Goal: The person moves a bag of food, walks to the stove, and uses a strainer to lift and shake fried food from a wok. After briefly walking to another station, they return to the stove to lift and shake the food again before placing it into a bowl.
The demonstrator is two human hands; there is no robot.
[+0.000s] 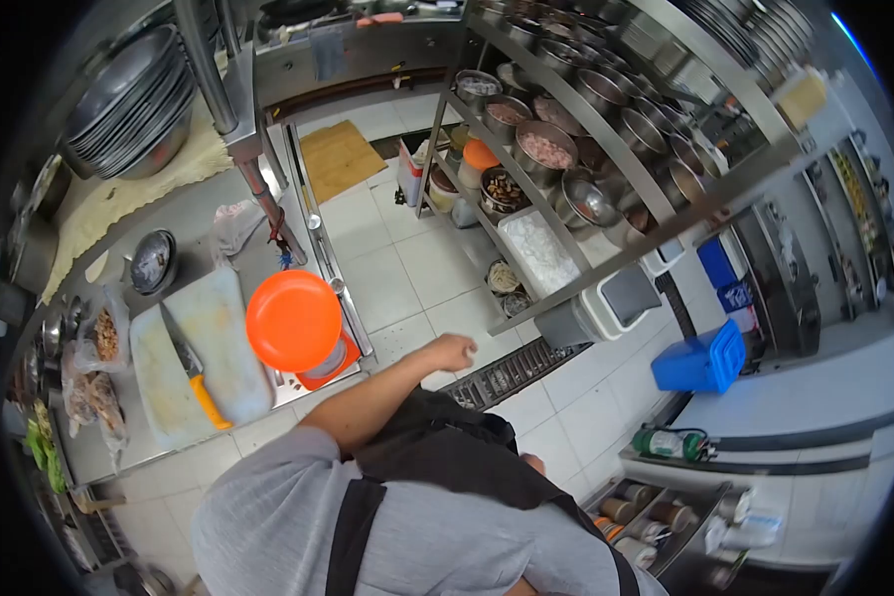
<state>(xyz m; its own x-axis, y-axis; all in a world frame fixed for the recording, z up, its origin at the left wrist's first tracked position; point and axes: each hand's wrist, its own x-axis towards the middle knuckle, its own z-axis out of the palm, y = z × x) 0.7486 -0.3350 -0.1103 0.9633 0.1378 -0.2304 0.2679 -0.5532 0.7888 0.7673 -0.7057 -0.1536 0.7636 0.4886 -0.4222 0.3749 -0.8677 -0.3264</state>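
Note:
My left hand [451, 353] hangs in front of me above the floor, its fingers curled into a loose fist with nothing showing in it. Only a small part of my right hand [533, 463] appears beside my dark apron [437, 447]; its fingers are hidden. Left of my left hand, an orange round plate or lid [293, 320] sits on top of a scale-like stand with an orange base [330, 366] at the counter's edge. Beside it, a knife with a yellow handle [209, 400] lies on a white cutting board [184, 348].
Stacked metal bowls [134, 99], a small dark bowl [152, 261] and bagged food [99, 338] are on the left counter. A metal rack [556, 60] holds several pots of food. A drain grate [507, 374], blue bin [700, 358] and green cylinder [670, 443] are at floor level.

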